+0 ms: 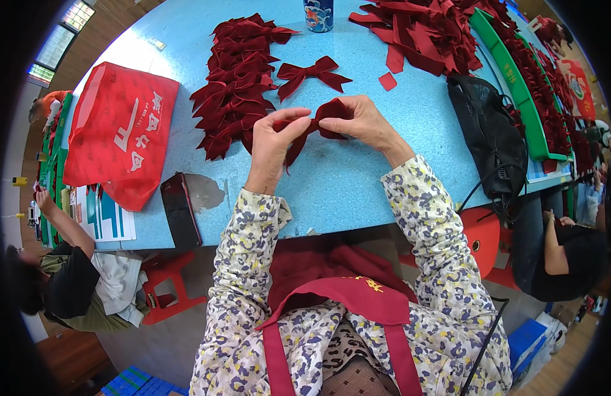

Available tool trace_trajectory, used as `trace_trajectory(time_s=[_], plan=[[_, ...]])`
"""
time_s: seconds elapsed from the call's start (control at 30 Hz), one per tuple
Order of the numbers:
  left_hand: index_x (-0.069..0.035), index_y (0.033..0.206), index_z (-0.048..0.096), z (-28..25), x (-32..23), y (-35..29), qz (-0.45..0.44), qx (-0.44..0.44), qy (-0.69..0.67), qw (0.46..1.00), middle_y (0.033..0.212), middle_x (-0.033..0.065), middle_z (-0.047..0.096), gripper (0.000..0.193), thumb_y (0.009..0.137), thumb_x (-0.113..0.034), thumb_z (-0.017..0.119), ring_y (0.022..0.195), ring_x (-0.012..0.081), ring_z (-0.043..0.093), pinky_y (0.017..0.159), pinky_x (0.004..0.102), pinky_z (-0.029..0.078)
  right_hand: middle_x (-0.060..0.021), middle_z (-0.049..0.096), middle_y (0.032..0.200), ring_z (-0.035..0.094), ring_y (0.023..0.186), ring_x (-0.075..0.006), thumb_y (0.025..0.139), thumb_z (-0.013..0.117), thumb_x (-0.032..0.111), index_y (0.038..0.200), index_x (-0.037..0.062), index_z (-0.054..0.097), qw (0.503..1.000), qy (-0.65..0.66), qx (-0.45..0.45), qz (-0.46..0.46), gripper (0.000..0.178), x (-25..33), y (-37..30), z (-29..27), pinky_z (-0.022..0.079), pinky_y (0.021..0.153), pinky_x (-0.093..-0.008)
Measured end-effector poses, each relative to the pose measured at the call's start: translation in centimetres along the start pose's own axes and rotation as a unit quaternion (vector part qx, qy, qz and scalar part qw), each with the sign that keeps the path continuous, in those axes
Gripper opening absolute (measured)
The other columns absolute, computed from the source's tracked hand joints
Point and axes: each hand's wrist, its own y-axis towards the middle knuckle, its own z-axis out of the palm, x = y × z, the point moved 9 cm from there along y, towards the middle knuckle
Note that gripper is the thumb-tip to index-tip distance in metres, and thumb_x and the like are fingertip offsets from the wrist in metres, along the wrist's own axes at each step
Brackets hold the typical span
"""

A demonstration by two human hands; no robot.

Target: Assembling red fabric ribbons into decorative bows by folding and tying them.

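Note:
Between my two hands, above the light blue table, is a dark red velvet bow. My left hand pinches it near its middle with thumb and fingertips. Closed on its right loop is my right hand. Part of the bow is hidden by my fingers, and one tail hangs down beside the left hand. Just beyond my hands lies a single finished-looking bow. To the left, a long stack of dark red bows overlaps in rows.
Loose red ribbon pieces heap at the back right, near a blue patterned can. A black pouch and a green tray of bows stand right. On the left are a red bag and a dark phone. People sit at both sides.

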Motion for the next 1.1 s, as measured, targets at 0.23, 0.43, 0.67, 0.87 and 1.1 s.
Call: trace_trajectory(time_s=[0.23, 0.43, 0.67, 0.87, 1.1], plan=[[0.003, 0.097, 0.069, 0.8, -0.1, -0.4, 0.009, 0.057, 0.050, 0.997, 0.083, 0.0039, 0.067, 0.021, 0.080, -0.008, 0.070, 0.072, 0.0050, 0.058, 0.065, 0.0177, 0.045, 0.0010, 0.065, 0.083, 0.055, 0.073, -0.0051, 0.081, 0.071, 0.013, 0.093, 0.0011, 0.068, 0.999, -0.018, 0.009, -0.026, 0.017, 0.0, 0.0, 0.4, 0.046, 0.066, -0.0205], [0.003, 0.093, 0.069, 0.6, -0.2, -0.3, 0.013, 0.052, 0.070, 0.996, 0.080, 0.0017, 0.066, 0.017, 0.081, -0.010, 0.069, 0.070, 0.0040, 0.056, 0.064, 0.0179, 0.044, 0.0019, 0.063, 0.082, 0.054, 0.073, -0.0047, 0.080, 0.071, 0.013, 0.092, 0.0010, 0.068, 0.999, -0.012, 0.019, -0.027, 0.017, -0.4, 0.1, 0.7, 0.045, 0.065, -0.0204], [0.001, 0.086, 0.068, 0.3, 0.1, -0.5, 0.007, 0.049, 0.054, 0.997, 0.077, 0.0005, 0.064, 0.011, 0.080, -0.008, 0.068, 0.070, 0.0043, 0.055, 0.065, 0.0187, 0.043, -0.0010, 0.066, 0.088, 0.058, 0.079, -0.0068, 0.082, 0.070, 0.011, 0.099, 0.0008, 0.067, 0.999, -0.012, 0.049, 0.002, 0.020, -1.6, 0.1, 1.4, 0.048, 0.071, -0.0222], [0.001, 0.085, 0.067, 0.2, 0.5, -0.7, 0.012, 0.044, 0.016, 0.999, 0.078, 0.0010, 0.064, 0.009, 0.080, -0.007, 0.067, 0.070, 0.0049, 0.055, 0.066, 0.0190, 0.043, -0.0008, 0.066, 0.088, 0.058, 0.078, -0.0065, 0.082, 0.070, 0.010, 0.101, 0.0005, 0.067, 0.998, -0.030, 0.053, 0.011, 0.021, -2.1, -0.1, 1.6, 0.048, 0.070, -0.0218], [0.002, 0.086, 0.067, 0.0, 1.3, -0.6, -0.002, 0.037, 0.037, 0.999, 0.079, 0.0018, 0.064, 0.011, 0.083, -0.008, 0.064, 0.071, 0.0050, 0.056, 0.067, 0.0198, 0.044, -0.0005, 0.066, 0.087, 0.058, 0.078, -0.0064, 0.082, 0.071, 0.012, 0.101, 0.0007, 0.067, 0.998, -0.047, 0.052, -0.002, 0.023, -1.8, -0.4, 1.7, 0.048, 0.068, -0.0215]])
